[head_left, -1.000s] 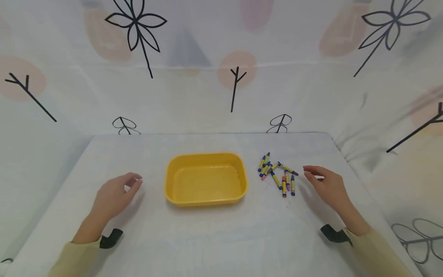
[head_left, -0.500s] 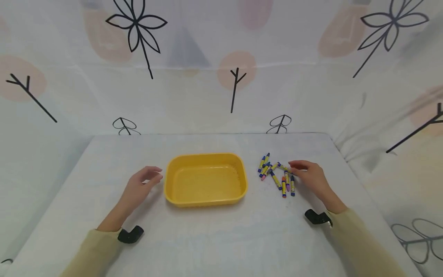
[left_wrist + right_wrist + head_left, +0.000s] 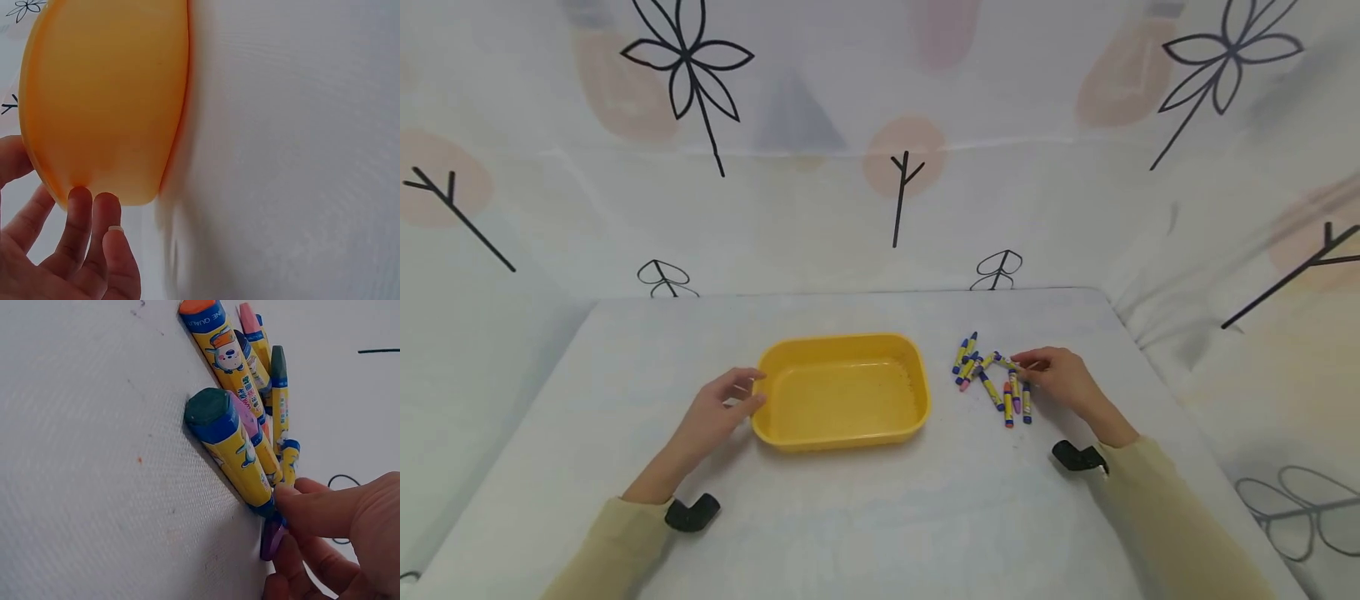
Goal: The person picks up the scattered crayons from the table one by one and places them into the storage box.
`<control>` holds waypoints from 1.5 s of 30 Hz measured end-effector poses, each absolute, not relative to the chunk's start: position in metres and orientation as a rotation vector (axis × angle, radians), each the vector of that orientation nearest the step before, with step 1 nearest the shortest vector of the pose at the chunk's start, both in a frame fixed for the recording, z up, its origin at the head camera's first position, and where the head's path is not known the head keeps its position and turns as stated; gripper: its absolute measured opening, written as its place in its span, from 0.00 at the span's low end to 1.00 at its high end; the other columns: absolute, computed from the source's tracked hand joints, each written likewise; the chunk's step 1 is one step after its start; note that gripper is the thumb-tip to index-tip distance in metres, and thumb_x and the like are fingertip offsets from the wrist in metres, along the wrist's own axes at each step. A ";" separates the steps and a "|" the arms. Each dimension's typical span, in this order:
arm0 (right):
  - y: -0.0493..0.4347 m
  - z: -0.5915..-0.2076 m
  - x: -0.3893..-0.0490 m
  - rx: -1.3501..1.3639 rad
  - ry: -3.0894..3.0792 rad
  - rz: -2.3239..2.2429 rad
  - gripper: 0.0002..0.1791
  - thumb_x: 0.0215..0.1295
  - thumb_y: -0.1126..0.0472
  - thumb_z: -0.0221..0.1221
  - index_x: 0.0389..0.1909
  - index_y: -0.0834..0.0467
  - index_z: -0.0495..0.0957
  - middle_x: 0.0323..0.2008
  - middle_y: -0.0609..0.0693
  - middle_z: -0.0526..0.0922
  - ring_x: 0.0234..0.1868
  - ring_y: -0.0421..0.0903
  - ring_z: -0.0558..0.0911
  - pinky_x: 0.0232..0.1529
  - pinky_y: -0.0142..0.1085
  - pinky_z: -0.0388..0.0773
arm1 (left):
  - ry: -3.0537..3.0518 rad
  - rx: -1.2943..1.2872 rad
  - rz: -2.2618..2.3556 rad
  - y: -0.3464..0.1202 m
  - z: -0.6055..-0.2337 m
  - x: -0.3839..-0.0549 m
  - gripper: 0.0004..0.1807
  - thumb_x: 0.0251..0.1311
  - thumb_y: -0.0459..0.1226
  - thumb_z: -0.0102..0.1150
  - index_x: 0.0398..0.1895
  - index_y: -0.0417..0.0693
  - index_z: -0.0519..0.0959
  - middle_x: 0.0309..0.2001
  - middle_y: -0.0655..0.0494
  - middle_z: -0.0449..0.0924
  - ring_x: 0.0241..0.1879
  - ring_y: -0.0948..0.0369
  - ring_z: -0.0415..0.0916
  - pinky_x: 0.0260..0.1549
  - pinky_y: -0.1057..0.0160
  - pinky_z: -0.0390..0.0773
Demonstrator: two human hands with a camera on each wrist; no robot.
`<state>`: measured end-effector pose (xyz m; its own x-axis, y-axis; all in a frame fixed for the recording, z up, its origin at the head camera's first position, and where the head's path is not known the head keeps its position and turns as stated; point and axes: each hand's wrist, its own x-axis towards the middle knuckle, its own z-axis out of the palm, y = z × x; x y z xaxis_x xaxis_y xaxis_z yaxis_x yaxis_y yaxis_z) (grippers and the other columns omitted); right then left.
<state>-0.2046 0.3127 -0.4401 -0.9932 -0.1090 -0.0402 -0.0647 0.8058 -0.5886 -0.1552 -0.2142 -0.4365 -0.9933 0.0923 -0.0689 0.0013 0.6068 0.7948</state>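
Note:
At the left end of the yellow plastic tray (image 3: 842, 437), my left hand (image 3: 718, 408) holds the rim. The left wrist view shows its thumb at the tray's edge and fingertips against the outer wall (image 3: 106, 94). Over the right side of the crayon group, my right hand (image 3: 1060, 379) pinches a purple crayon (image 3: 272, 540) between thumb and fingers; most of that crayon is hidden. Just beside the thumb lies a dark green crayon (image 3: 231, 450). An orange crayon (image 3: 1008, 406) and a pink-violet crayon (image 3: 256, 431) lie close by.
More crayons, including a loose cluster (image 3: 967, 358), lie between the tray and my right hand. A white cloth covers the table (image 3: 865, 525). Behind it hangs a patterned white curtain (image 3: 820, 208). Black wrist straps (image 3: 692, 512) show at both sleeves.
My left hand has moved right from beside the tray onto its left rim. My right hand has moved left onto the crayons and taken hold of the purple one.

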 end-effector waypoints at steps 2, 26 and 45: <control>0.311 -0.441 -0.206 -0.153 2.921 -0.922 0.17 0.65 0.66 0.64 0.53 0.64 0.82 0.48 0.63 0.84 0.47 0.59 0.81 0.42 0.47 0.79 | 2.724 0.100 1.334 -0.215 -0.435 -0.155 0.21 0.67 0.43 0.62 0.62 0.50 0.75 0.49 0.48 0.76 0.46 0.51 0.74 0.40 0.59 0.79; 0.304 -0.436 -0.208 -0.014 2.930 -0.897 0.18 0.70 0.61 0.59 0.56 0.66 0.79 0.48 0.62 0.82 0.43 0.55 0.78 0.39 0.43 0.76 | 2.666 0.179 1.335 -0.215 -0.438 -0.161 0.25 0.65 0.43 0.64 0.65 0.53 0.74 0.35 0.51 0.71 0.34 0.54 0.70 0.26 0.64 0.71; 0.230 -0.380 -0.201 -0.451 2.788 -1.181 0.18 0.71 0.59 0.60 0.57 0.61 0.78 0.47 0.53 0.84 0.48 0.52 0.82 0.49 0.47 0.81 | 2.659 0.222 1.313 -0.213 -0.445 -0.167 0.26 0.64 0.45 0.64 0.65 0.55 0.74 0.32 0.51 0.68 0.32 0.54 0.67 0.25 0.63 0.67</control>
<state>-0.2015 0.2297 -0.3801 -0.9534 -0.2990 0.0399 -0.2367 0.6595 -0.7135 -0.1672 -0.2134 -0.4447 -0.9749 0.2061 -0.0838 0.0587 0.6018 0.7965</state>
